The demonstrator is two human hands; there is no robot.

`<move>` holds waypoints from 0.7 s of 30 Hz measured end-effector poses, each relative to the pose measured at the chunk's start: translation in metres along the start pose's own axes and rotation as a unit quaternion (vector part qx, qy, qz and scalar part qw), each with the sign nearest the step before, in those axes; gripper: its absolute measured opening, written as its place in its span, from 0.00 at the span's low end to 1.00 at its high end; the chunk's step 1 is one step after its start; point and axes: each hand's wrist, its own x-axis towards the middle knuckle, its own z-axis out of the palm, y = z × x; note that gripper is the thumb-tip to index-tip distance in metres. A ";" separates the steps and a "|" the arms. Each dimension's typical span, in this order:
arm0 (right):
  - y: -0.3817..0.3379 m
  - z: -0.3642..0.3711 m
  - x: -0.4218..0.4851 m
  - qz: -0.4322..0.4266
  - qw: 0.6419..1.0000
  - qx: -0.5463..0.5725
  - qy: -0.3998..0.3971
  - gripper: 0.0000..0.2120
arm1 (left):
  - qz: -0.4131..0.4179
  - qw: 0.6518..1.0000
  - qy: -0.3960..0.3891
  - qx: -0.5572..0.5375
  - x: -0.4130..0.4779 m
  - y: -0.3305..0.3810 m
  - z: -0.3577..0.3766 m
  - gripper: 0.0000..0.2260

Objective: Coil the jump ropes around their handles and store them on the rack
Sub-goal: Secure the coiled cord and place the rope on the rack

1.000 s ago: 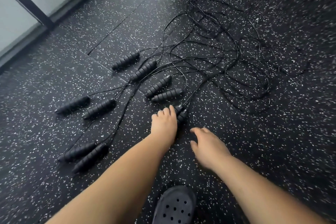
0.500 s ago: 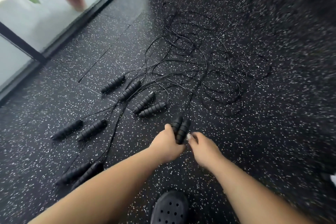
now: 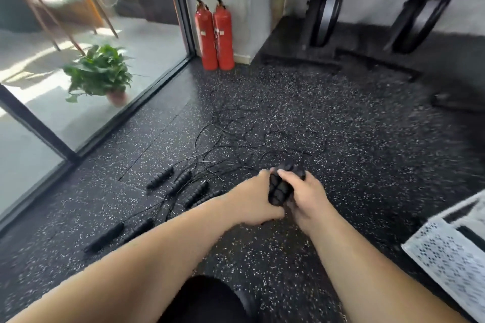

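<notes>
A pair of black ribbed jump rope handles (image 3: 280, 189) is lifted off the floor between my two hands. My left hand (image 3: 253, 199) grips the pair from the left. From the right, my right hand (image 3: 304, 196) grips it too, thumb laid across the top. Thin black ropes (image 3: 236, 136) trail from the handles into a tangle on the speckled floor. Several more black handles lie on the floor to the left, one pair (image 3: 170, 181) farther away and another pair (image 3: 118, 233) nearer to me.
A white perforated metal rack (image 3: 451, 249) stands at the right edge. Two red fire extinguishers (image 3: 214, 37) stand by a grey pillar. A potted plant (image 3: 101, 73) sits behind the glass wall on the left. Black gym equipment frames (image 3: 322, 16) stand at the back right.
Both hands took hold of the handle pair and raised it off the floor. My head has tilted up, bringing the extinguishers, plant and rack into view.
</notes>
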 end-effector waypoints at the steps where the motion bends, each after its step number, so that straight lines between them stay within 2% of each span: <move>1: -0.009 -0.002 -0.014 -0.036 0.999 0.031 0.018 0.12 | 0.015 0.999 0.023 0.016 -0.007 0.016 -0.003 0.25; 4: -0.032 -0.009 -0.055 -0.107 0.989 0.091 0.044 0.13 | 0.033 0.996 0.086 0.022 -0.023 0.063 -0.003 0.24; 7: -0.042 -0.027 -0.085 -0.123 0.988 0.083 0.029 0.13 | 0.032 0.990 0.138 0.026 -0.038 0.095 0.012 0.22; 9: -0.045 -0.043 -0.095 -0.116 0.991 0.058 0.009 0.12 | 0.035 0.985 0.165 0.044 -0.045 0.104 0.027 0.25; 11: -0.049 -0.060 -0.099 -0.100 0.995 0.017 -0.019 0.13 | 0.031 0.982 0.177 0.054 -0.051 0.104 0.042 0.28; 14: -0.049 -0.081 -0.097 -0.079 0.996 -0.028 -0.035 0.17 | 0.024 0.982 0.178 0.060 -0.051 0.098 0.057 0.26; 17: -0.047 -0.089 -0.087 -0.084 0.995 -0.058 -0.022 0.19 | 0.020 0.983 0.174 0.059 -0.043 0.096 0.062 0.24; 21: -0.053 -0.092 -0.070 -0.103 0.993 -0.054 -0.007 0.16 | 0.023 0.981 0.187 0.047 -0.025 0.099 0.064 0.23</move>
